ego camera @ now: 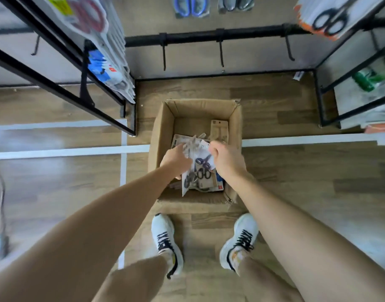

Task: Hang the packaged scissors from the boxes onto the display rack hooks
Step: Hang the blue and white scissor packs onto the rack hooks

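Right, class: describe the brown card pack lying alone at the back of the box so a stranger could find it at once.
Start at the open cardboard box on the wooden floor, in front of the person's white shoes. Look past both hands to its far right inside corner. The brown card pack lies there flat and apart, plain tan with a hang hole, unlike the white scissor packs held nearer.

surface: wood-plank floor [296, 171] | on it: open cardboard box [163, 127]; black rack feet [130, 127]; white tape lines [67, 152]
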`<state>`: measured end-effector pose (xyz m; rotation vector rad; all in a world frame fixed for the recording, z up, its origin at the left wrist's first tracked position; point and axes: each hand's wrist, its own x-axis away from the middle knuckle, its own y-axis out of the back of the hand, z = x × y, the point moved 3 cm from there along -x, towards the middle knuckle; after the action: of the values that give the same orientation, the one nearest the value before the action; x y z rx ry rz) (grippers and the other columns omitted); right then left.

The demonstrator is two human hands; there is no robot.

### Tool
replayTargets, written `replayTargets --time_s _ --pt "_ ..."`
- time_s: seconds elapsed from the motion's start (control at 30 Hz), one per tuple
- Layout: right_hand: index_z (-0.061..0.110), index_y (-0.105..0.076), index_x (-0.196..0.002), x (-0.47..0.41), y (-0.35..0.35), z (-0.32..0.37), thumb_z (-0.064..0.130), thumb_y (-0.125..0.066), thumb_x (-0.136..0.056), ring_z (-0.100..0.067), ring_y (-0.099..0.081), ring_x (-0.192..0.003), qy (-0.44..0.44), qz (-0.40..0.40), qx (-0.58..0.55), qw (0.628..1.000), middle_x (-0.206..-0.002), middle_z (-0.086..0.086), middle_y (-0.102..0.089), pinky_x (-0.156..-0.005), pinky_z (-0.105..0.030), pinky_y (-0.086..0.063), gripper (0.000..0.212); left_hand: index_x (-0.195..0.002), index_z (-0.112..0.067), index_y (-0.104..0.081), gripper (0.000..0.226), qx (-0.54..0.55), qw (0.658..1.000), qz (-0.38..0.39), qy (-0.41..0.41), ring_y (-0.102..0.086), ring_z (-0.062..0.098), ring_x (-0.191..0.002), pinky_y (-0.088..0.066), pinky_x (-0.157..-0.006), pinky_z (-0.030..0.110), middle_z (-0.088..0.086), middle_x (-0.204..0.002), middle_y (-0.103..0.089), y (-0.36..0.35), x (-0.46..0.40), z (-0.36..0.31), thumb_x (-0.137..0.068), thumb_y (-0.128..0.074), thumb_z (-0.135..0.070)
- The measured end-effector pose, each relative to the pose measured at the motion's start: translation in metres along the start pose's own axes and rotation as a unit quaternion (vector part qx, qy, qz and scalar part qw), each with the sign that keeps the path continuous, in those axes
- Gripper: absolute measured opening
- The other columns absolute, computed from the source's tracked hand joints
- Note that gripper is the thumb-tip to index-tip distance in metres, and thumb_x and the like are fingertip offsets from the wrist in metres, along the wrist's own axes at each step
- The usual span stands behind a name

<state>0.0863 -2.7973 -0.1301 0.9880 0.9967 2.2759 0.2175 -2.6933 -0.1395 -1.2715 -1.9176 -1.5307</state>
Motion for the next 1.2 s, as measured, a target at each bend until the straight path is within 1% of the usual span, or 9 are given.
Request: replayTargets --time_s 0.1,0.23,0.43,0.63,0.7,0.77,1.0,1.1,1.2 --pt "0.016 -0.054 -0.090 0.040 0.048 0.035 0.019 -0.037 -0.104 -0.028 -0.061 -0.077 0.002 0.013 -0.024 1.000 -0.088 -0.007 -0.066 -0.063 -0.034 -0.042 0.022 -0.138 -0.030 -0.050 0.047 0.019 1.000 -0.011 -0.009 -0.070 0.025 -0.078 -0.062 -0.061 0.039 0.004 -0.112 -0.064 0.032 0.056 -0.017 -0.093 -0.047 -0.017" --pt "0.016 -0.058 -0.097 0.094 0.119 0.081 0.012 -0.040 -0.104 -0.029 -0.055 -0.081 -0.006 -0.008 -0.037 0.999 -0.091 -0.008 -0.062 -0.061 -0.033 -0.032 0.019 -0.109 -0.014 -0.061 0.027 -0.007 0.999 -0.010 -0.034 -0.066 0.023 -0.073 -0.061 -0.066 0.037 0.008 -0.087 -0.065 0.084 0.134 -0.044 -0.095 -0.039 -0.022" --pt "0.007 -0.056 -0.091 0.168 0.220 0.156 0.004 -0.043 -0.099 -0.029 -0.052 -0.075 -0.023 -0.025 -0.050 0.998 -0.068 0.000 -0.048 -0.061 -0.034 -0.033 0.016 -0.081 -0.013 -0.054 0.029 -0.029 0.995 -0.024 -0.097 -0.060 0.025 -0.074 -0.050 -0.063 0.031 0.011 -0.084 -0.059 0.173 0.247 -0.085 -0.100 -0.036 -0.023" --pt "0.011 -0.057 -0.093 0.209 0.300 0.222 0.017 -0.045 -0.102 -0.031 -0.055 -0.075 0.008 -0.088 -0.059 0.994 -0.078 -0.006 -0.060 -0.057 -0.035 -0.031 0.016 -0.095 -0.006 -0.060 0.016 -0.018 0.981 -0.085 -0.176 -0.064 0.037 -0.094 -0.045 -0.070 0.032 0.021 -0.101 -0.067 0.267 0.328 -0.107 -0.095 -0.045 -0.011" --pt "0.015 -0.060 -0.104 0.213 0.321 0.241 0.024 -0.049 -0.102 -0.029 -0.061 -0.081 0.020 -0.121 -0.056 0.991 -0.089 -0.005 -0.067 -0.060 -0.033 -0.038 0.014 -0.121 -0.011 -0.059 0.033 -0.015 0.973 -0.106 -0.203 -0.063 0.037 -0.099 -0.049 -0.074 0.033 0.018 -0.109 -0.066 0.295 0.344 -0.111 -0.091 -0.044 -0.007" --pt "0.016 -0.060 -0.106 0.215 0.335 0.256 0.029 -0.047 -0.103 -0.032 -0.063 -0.084 0.026 -0.139 -0.057 0.988 -0.091 -0.007 -0.069 -0.062 -0.037 -0.041 0.018 -0.131 -0.016 -0.054 0.042 -0.024 0.966 -0.119 -0.226 -0.063 0.038 -0.099 -0.049 -0.073 0.034 0.018 -0.113 -0.065 0.317 0.355 -0.112 -0.092 -0.042 -0.007" --pt "0.016 -0.062 -0.127 0.213 0.360 0.275 0.034 -0.043 -0.106 -0.026 -0.065 -0.105 0.021 -0.153 -0.100 0.983 -0.117 -0.005 -0.069 -0.079 -0.034 -0.051 0.033 -0.110 -0.009 -0.056 0.021 -0.095 0.945 -0.163 -0.266 -0.061 0.038 -0.088 -0.040 -0.062 0.035 0.019 -0.097 -0.064 0.346 0.371 -0.129 -0.096 -0.040 -0.010" --pt "0.012 -0.064 -0.124 0.212 0.371 0.268 0.027 -0.051 -0.104 -0.023 -0.065 -0.106 0.016 -0.144 -0.150 0.978 -0.116 -0.005 -0.068 -0.088 -0.043 -0.057 0.029 -0.105 -0.010 -0.055 0.019 -0.090 0.945 -0.175 -0.262 -0.053 0.030 -0.077 -0.039 -0.064 0.034 0.011 -0.088 -0.058 0.344 0.378 -0.148 -0.097 -0.037 -0.013" --pt "0.010 -0.066 -0.116 0.206 0.391 0.250 0.019 -0.056 -0.102 -0.016 -0.065 -0.100 0.000 -0.159 -0.214 0.964 -0.106 -0.001 -0.066 -0.083 -0.033 -0.060 0.019 -0.106 -0.011 -0.053 0.019 -0.091 0.931 -0.197 -0.294 -0.051 0.026 -0.072 -0.040 -0.063 0.033 0.008 -0.084 -0.056 0.338 0.381 -0.178 -0.102 -0.037 -0.020"
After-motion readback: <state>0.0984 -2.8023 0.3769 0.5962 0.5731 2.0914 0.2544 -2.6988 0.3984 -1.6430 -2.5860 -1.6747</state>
